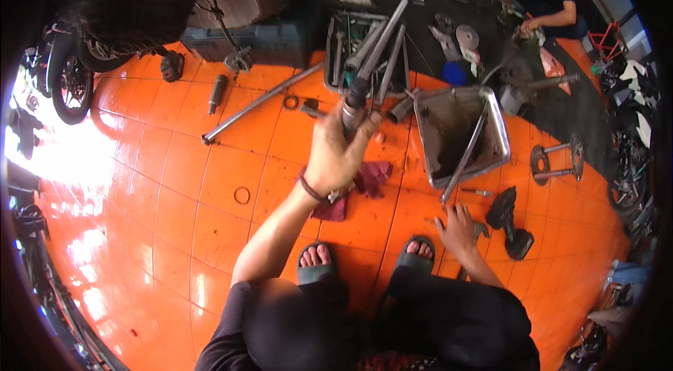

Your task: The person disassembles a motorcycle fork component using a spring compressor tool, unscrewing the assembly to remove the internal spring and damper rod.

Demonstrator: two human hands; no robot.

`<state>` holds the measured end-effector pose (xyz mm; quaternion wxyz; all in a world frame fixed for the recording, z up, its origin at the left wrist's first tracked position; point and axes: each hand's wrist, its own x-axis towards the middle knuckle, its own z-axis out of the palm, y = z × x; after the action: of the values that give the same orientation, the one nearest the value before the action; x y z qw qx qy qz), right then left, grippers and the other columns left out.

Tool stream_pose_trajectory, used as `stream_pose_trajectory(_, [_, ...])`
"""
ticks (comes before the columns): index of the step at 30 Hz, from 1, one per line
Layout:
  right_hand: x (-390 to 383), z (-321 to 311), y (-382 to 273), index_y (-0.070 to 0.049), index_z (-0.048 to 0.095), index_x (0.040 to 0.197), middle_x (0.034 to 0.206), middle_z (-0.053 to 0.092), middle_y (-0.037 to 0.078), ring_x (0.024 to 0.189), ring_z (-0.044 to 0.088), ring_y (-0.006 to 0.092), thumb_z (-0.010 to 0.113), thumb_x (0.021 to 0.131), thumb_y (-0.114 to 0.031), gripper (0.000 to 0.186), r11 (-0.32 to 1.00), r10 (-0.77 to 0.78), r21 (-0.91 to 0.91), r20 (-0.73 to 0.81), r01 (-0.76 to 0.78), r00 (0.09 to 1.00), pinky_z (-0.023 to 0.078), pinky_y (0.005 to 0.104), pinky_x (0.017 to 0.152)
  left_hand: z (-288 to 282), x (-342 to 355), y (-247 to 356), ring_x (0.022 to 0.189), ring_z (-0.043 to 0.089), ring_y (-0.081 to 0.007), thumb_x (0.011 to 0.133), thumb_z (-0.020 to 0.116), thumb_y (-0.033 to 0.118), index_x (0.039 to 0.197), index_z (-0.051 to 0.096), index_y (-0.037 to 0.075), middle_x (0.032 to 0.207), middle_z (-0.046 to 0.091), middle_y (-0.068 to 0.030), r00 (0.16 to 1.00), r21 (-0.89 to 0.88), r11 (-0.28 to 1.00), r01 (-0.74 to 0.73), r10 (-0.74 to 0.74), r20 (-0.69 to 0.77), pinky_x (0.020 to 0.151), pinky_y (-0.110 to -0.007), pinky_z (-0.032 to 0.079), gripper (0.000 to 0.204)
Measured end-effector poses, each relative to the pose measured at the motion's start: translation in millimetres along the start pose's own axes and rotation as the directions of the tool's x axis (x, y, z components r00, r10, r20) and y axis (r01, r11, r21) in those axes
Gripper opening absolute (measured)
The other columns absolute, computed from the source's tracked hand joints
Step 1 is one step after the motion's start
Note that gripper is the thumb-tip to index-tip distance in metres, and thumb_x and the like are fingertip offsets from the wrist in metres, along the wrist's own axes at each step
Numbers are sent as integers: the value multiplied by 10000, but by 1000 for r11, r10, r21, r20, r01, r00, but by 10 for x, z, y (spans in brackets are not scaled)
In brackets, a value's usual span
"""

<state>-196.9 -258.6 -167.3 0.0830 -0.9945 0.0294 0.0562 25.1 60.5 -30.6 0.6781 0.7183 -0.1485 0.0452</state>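
My left hand (335,153) is closed around the lower end of a motorcycle fork leg (378,48), a dark and silver tube slanting up and away. Beneath that wrist lies a crumpled dark red cloth (375,178). My right hand (459,234) is low over the floor with its fingers stretched out, near the lower end of a thin metal rod (466,153). That rod leans across the rim of a metal tray (429,178) coated with dark oil. Beside the right hand is a hammer (480,231), partly hidden by it.
A black cordless power tool (510,224) lies at right. Far left of the tray are a long tube (266,101), a rubber ring (242,196) and a toolbox (245,45). Hand tools fill another tray (329,62). A co-worker (554,17) sits at upper right; motorcycles line the sides.
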Motion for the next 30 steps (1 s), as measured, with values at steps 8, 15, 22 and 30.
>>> stream_pose_trajectory(8, [1244,280,-1281,-11,665,1259,1222,619,181,1177,588,365,697,989,-306,401,881,-353,238,-246,409,903,510,488,1005,-226,-234,308,534,421,-22,1060,649,178,769,510,70,616,486,57,990,-144,980,138,-140,-7,480,-238,303,339])
stream_pose_trajectory(15, [1375,603,-1345,7,658,1157,1145,661,155,1094,636,289,661,987,-191,261,858,-273,442,-38,261,961,510,458,960,-398,-337,629,498,499,-40,1053,659,193,728,543,42,579,539,20,959,188,970,151,-190,212,454,-261,368,376])
stream_pose_trajectory(22, [995,-1050,-1041,-3,632,1063,922,626,31,886,574,100,574,1056,-185,191,179,-136,983,-7,31,991,477,292,792,-178,-284,340,539,562,-285,954,707,174,818,653,-11,604,567,-163,842,480,877,8,-265,470,554,-417,450,236])
stream_pose_trajectory(30, [905,-1890,-1002,23,648,1074,979,663,152,890,648,266,549,1084,-209,253,507,-468,800,-59,322,882,503,370,816,157,-658,209,682,691,-454,866,723,178,974,706,40,699,686,-226,648,659,728,-187,-413,640,665,-544,573,176])
